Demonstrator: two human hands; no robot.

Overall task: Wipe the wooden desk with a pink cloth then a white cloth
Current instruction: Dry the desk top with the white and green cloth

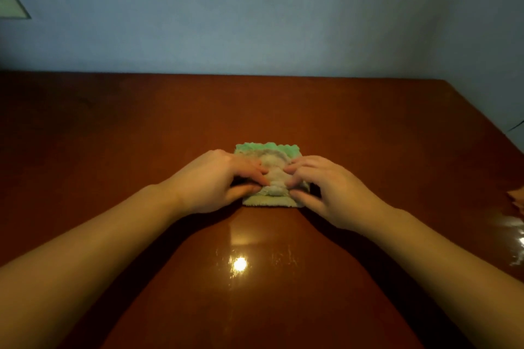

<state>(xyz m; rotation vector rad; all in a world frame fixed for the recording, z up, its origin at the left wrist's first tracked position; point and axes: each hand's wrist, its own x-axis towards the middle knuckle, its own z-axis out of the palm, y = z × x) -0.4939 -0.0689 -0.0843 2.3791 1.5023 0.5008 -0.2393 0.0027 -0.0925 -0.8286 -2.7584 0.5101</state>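
Folds of the white cloth point(273, 176), greenish along its 12 o'clock edge, bunch between my 2 hands at the middle of the wooden desk point(255, 110). My left hand point(215, 181) pinches it from 9 o'clock, my right hand point(337, 193) from 3 o'clock. A pink cloth point(516, 201) peeks in at the desk's 3 o'clock edge, well apart.

White cloth point(273, 180): folded, green-edged, bunched at its middle, mid wooden desk point(141, 127), glossy red-brown. Pink cloth point(516, 201): right edge, mostly out of view.
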